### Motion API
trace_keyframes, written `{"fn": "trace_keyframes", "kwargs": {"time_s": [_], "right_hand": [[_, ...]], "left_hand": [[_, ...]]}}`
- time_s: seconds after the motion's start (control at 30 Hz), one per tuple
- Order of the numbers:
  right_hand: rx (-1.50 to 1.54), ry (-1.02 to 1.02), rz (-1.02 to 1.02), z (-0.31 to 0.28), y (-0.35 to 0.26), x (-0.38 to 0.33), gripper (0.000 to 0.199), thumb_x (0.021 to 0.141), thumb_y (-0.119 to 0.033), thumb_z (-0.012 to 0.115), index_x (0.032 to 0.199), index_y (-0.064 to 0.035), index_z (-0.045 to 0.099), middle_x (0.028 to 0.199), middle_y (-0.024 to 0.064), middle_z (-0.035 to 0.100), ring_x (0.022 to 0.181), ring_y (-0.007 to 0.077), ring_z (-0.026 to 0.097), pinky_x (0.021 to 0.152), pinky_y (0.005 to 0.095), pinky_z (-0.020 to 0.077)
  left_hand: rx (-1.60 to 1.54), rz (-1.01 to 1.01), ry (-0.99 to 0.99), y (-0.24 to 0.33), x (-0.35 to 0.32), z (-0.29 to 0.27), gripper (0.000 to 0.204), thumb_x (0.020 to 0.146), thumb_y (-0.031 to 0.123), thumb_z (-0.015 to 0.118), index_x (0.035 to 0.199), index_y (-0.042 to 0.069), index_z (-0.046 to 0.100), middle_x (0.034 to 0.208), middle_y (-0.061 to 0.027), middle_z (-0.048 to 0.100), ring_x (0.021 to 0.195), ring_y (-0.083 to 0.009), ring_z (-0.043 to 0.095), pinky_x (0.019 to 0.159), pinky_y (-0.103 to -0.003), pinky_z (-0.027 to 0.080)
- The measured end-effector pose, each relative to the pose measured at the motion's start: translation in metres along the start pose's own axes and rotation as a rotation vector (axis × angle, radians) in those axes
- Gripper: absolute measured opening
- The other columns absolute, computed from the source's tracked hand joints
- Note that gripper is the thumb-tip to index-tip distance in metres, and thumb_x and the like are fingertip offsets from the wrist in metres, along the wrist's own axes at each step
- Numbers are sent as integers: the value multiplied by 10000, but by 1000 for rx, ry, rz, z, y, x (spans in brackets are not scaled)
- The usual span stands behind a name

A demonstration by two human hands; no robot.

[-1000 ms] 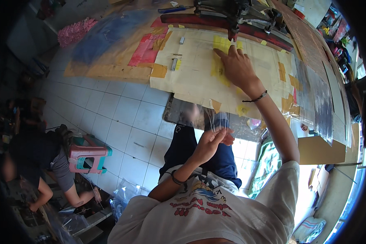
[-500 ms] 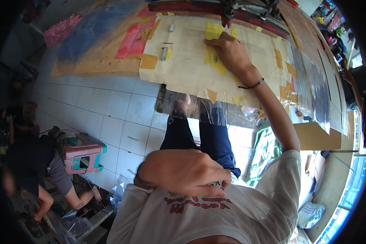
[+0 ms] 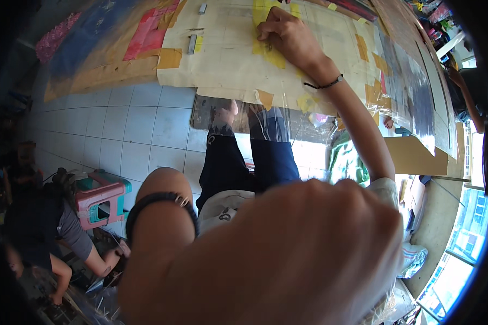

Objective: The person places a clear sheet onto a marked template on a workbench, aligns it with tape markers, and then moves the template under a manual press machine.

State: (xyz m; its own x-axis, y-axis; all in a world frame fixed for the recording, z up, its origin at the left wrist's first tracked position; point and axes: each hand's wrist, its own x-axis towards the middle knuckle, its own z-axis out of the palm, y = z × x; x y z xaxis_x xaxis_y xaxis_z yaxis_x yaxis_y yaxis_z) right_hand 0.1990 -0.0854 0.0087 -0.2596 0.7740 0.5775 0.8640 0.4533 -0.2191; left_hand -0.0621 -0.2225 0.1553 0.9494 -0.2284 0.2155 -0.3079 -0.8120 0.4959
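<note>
Fingers curled, my right hand (image 3: 293, 40) rests on a yellow taped strip (image 3: 275, 57) of a cream sheet (image 3: 222, 67) covering the worktable. Whatever its fingertips hold, if anything, is hidden. My left hand (image 3: 303, 244) is raised very close to the view, blurred, with its back showing and its fingers out of sight. To the left of my right hand, a small grey block (image 3: 192, 44) and a second grey block (image 3: 202, 8) sit on the sheet. Brown tape (image 3: 169, 58) and a red patch (image 3: 151, 27) lie along the sheet's left side.
A dark red bar (image 3: 352, 8) crosses the table's far edge. Clear plastic (image 3: 417, 108) hangs off its right side, above a brown cardboard panel (image 3: 417, 155). At lower left, a person (image 3: 35, 219) crouches beside a pink and green stool (image 3: 100, 203). Another person's arm (image 3: 468, 103) shows at far right.
My left hand has risen from in front of my shirt toward the view. My right hand stays on the yellow strip, its fingers more curled. The table has shifted up in the picture.
</note>
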Motion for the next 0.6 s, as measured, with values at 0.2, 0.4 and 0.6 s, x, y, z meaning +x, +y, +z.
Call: {"fn": "trace_keyframes", "kwargs": {"time_s": [0.2,0.4,0.6], "right_hand": [[215,-70,24,5,4,-7,112,762,86,688,766,-25,673,829,81,592,778,255,659,691,363,542],[287,-37,63,-8,8,-14,116,774,126,664,743,15,667,825,83,596,783,235,677,723,339,562],[382,-77,176,-7,3,-8,146,763,163,646,741,24,684,847,96,597,929,254,720,793,330,585]], "left_hand": [[231,-331,240,-105,9,30,400,879,289,700,1047,-59,596,1064,-184,602,1047,-312,620,913,-409,507],[441,-699,436,-137,-1,85,498,881,264,705,1290,10,577,1356,-171,550,1241,-353,525,1026,-454,422],[203,-661,358,-124,-26,157,298,889,236,712,1120,48,705,1371,-142,581,1265,-350,525,1020,-468,391]]}}
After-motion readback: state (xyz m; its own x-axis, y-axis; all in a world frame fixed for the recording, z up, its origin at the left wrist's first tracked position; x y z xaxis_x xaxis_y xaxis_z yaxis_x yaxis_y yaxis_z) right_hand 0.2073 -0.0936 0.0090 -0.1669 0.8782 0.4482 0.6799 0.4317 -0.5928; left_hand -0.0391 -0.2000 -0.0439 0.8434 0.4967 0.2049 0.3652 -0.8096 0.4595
